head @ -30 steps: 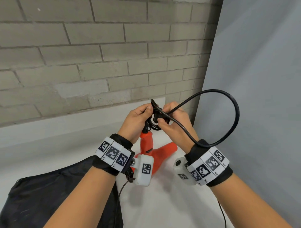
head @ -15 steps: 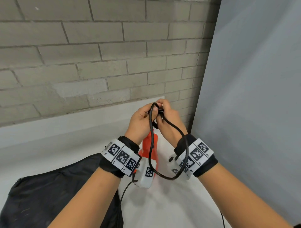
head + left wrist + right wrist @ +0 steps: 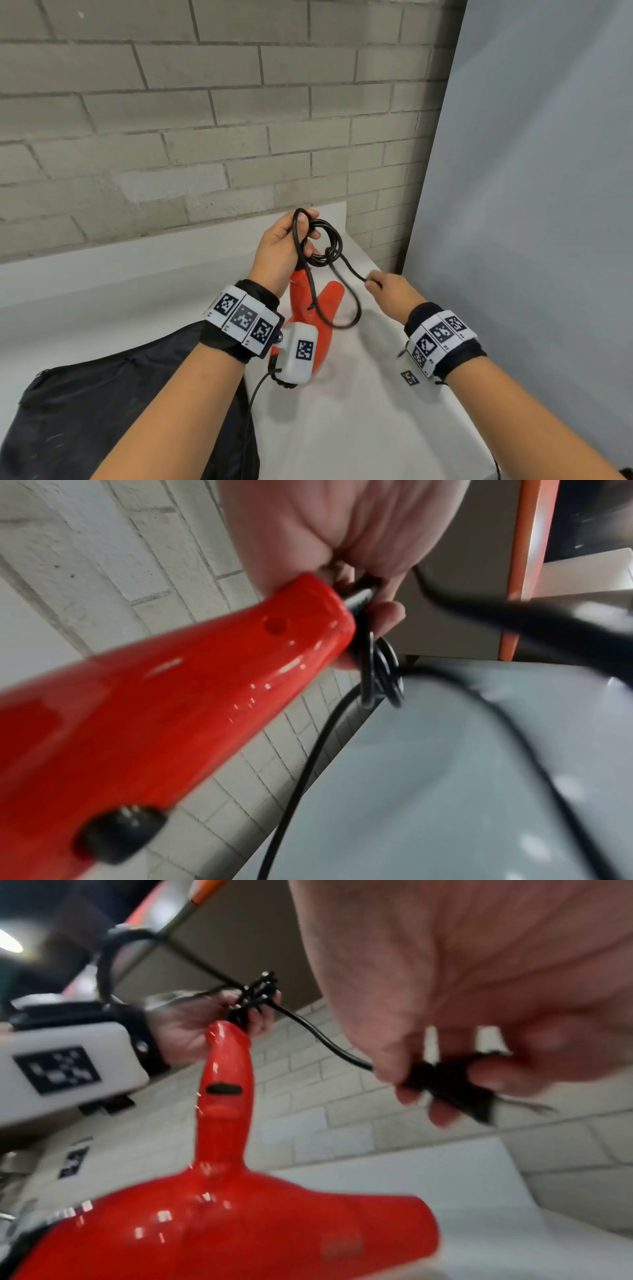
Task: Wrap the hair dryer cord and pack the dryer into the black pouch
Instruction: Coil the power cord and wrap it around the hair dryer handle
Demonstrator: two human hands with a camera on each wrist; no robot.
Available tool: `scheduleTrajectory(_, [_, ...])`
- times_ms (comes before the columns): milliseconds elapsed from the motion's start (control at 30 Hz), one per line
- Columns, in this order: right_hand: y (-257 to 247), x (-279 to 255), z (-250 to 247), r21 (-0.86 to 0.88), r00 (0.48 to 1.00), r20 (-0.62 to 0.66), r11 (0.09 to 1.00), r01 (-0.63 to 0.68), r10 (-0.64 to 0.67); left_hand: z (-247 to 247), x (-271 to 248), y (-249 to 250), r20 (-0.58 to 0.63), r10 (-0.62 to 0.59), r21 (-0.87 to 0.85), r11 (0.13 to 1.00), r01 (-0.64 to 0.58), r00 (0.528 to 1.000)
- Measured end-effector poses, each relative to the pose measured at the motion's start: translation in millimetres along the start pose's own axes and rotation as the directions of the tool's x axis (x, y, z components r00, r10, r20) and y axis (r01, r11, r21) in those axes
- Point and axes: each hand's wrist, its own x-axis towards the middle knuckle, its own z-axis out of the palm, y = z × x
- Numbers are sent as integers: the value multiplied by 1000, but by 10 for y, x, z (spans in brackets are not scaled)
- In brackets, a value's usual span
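A red hair dryer (image 3: 317, 318) stands handle-up on the white table (image 3: 359, 411). My left hand (image 3: 291, 240) grips the small coil of black cord (image 3: 327, 245) at the top of the handle (image 3: 192, 680). From the coil a loose loop (image 3: 342, 308) hangs down over the dryer. My right hand (image 3: 387, 291) is lower and to the right, pinching the black plug end (image 3: 445, 1083) of the cord, its metal prongs poking out. The black pouch (image 3: 102, 411) lies flat at the table's lower left. In the right wrist view the dryer's body (image 3: 240, 1218) fills the foreground.
A grey brick wall (image 3: 171, 120) runs behind the table. A grey panel (image 3: 531, 205) stands close along the right edge. A thin black cable (image 3: 251, 404) hangs from my left wrist camera over the pouch's edge.
My right hand has left the coil and moved down and right with the cord's end. The big loop shrank to a hanging one, and my left hand alone holds the coil.
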Motion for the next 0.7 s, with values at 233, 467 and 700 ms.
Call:
scheduleTrajectory(233, [292, 124, 210, -507, 892, 188, 818, -271, 412, 26, -7, -23, 32, -14, 44, 999, 13, 999])
scheduleTrajectory(467, [-343, 0, -5, 165, 988, 32, 976, 143, -150, 121, -9, -14, 24, -54, 62, 997, 52, 998])
scheduleTrajectory(700, [-648, 3, -34, 491, 942, -127, 806, 331, -310, 122, 0, -6, 30, -64, 53, 997, 62, 998])
